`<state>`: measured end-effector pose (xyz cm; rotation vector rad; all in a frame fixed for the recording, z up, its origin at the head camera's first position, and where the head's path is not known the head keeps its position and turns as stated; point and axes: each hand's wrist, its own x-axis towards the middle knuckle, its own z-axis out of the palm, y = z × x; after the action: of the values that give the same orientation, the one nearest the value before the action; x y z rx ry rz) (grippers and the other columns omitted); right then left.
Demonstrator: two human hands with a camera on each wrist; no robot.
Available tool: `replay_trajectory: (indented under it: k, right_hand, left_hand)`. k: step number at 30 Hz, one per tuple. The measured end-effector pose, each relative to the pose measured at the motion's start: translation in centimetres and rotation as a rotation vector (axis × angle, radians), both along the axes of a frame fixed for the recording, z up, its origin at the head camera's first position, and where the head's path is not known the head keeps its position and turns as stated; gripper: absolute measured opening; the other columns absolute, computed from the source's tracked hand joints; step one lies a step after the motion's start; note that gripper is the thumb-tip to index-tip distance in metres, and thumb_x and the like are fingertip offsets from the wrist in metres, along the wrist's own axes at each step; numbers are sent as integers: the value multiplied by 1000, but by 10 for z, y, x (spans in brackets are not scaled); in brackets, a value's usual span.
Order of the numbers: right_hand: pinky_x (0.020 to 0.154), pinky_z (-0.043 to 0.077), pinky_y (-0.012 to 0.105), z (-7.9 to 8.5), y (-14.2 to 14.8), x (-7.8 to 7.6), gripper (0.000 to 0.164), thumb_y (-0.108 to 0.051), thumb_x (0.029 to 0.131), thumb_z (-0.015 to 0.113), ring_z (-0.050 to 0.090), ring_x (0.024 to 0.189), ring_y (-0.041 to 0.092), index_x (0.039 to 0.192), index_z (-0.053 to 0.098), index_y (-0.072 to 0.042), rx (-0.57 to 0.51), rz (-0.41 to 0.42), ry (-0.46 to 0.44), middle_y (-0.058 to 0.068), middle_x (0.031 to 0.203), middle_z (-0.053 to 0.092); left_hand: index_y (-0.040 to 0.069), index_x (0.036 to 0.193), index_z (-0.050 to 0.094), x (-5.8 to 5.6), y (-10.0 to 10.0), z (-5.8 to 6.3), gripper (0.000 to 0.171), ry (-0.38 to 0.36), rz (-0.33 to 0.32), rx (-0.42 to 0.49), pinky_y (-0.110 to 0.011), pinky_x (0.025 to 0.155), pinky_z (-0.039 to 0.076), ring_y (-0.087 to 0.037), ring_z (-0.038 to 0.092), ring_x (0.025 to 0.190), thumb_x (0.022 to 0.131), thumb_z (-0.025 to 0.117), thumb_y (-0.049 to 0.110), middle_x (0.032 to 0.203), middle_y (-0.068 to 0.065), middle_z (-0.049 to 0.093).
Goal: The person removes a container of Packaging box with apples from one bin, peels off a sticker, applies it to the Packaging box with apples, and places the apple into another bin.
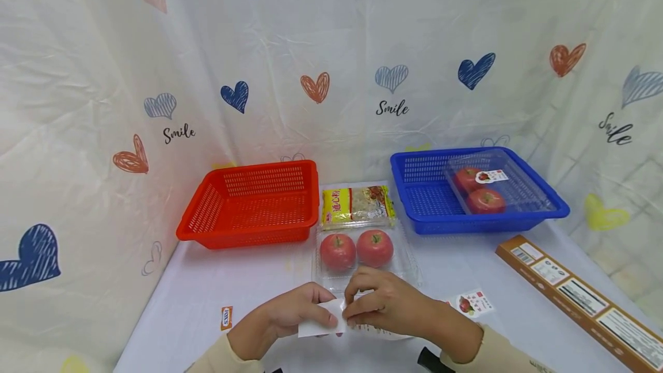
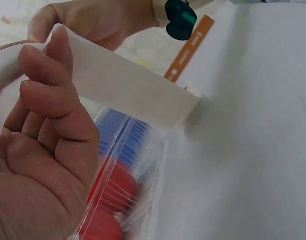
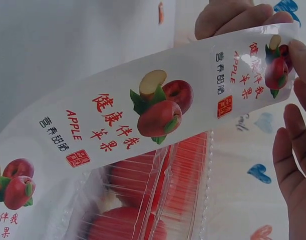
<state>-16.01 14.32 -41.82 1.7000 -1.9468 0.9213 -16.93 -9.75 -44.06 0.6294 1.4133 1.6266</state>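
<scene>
in the head view, the left hand (image 1: 303,312) grips a paper label strip (image 1: 314,328) between thumb and fingers, its blank side up, while the right hand (image 1: 388,301) pinches the strip close by — both just in front of a clear box (image 1: 409,272) with two red apples (image 1: 338,252). behind the apples lies a yellow packet (image 1: 358,205), with a red basket (image 1: 259,237) to the left and a blue basket (image 1: 466,225) to the right, the latter holding another clear box of apples. a long brown carton (image 1: 575,304) lies at the right.

in the left wrist view, the left hand clasps the strip, the blank face slanting away.

in the right wrist view, the printed face shows — apple pictures with red lettering — and the right fingertips hold its end.
</scene>
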Motion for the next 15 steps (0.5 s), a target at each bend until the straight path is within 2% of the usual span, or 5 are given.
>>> replay_trajectory:
  k: [2, 4, 7, 9, 15]
  right_hand:
    - [84, 48, 17, 0, 1, 0, 20, -11, 80, 80, 55, 95, 8, 99, 76, -18, -7, 7, -5, -8, 99, 60]
    - [84, 48, 18, 1, 2, 1, 20, -11, 80, 80, 55, 94, 8, 98, 76, -18, -11, 12, -9, -8, 99, 61]
    - [82, 49, 19, 1, 3, 1, 20, -10, 80, 80, 55, 94, 7, 98, 76, -19, -15, 15, -15, -8, 98, 61]
    - [82, 49, 20, 0, 3, 0, 19, -10, 81, 79, 55, 93, 7, 97, 76, -19, -17, 15, -8, -8, 98, 61]
    - [83, 50, 20, 1, 5, 0, 14, -10, 81, 79, 56, 93, 7, 92, 77, -18, -13, 10, -6, -8, 96, 61]
  left_hand:
    - [-23, 112, 49, 0, 1, 0, 45, -18, 6, 9, -17, 54, 48, -7, 57, 62, 85, 64, 9, 83, -1, 72]
    - [-18, 107, 59, 0, 2, 0, 33, -41, 10, 13, -17, 54, 47, -6, 57, 62, 85, 62, 7, 84, -1, 72]
    - [0, 102, 71, 0, 2, 0, 20, -85, 9, 10, -17, 55, 48, -7, 57, 64, 86, 62, 7, 85, -2, 72]
    - [10, 102, 73, 0, 2, -1, 19, -107, 2, 13, -17, 56, 48, -8, 57, 64, 87, 62, 8, 86, -2, 72]
    - [8, 109, 68, -1, -2, -10, 22, -107, -27, 52, -17, 55, 46, -7, 54, 62, 89, 60, 7, 87, -2, 71]
